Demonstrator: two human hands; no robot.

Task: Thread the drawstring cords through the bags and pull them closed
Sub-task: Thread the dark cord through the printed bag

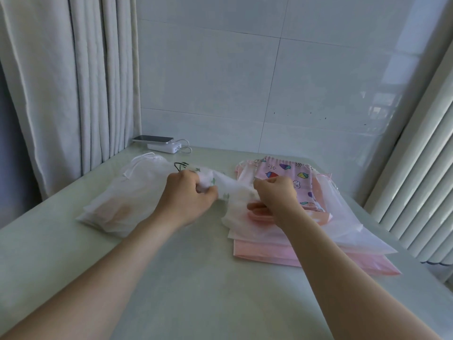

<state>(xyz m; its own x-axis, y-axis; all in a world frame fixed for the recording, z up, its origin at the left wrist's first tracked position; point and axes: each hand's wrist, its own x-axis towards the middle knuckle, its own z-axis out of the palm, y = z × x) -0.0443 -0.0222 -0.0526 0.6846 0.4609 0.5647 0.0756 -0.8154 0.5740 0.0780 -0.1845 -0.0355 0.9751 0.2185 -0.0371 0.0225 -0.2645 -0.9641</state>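
A translucent white drawstring bag with small green prints (230, 190) is stretched between both hands over the pale green table (196, 278). Its bunched end is gripped in the curled fingers of the left hand (188, 192); the other end is pinched by the right hand (277, 195). A pile of translucent white bags (127, 200) lies at the left, a stack of pink plastic bags (269, 251) at the right. The held bag's cord cannot be made out.

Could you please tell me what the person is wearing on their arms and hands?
Nothing shows: the left hand and right hand are ungloved, no sleeve comes into view, and no watch, bracelet or ring is visible.
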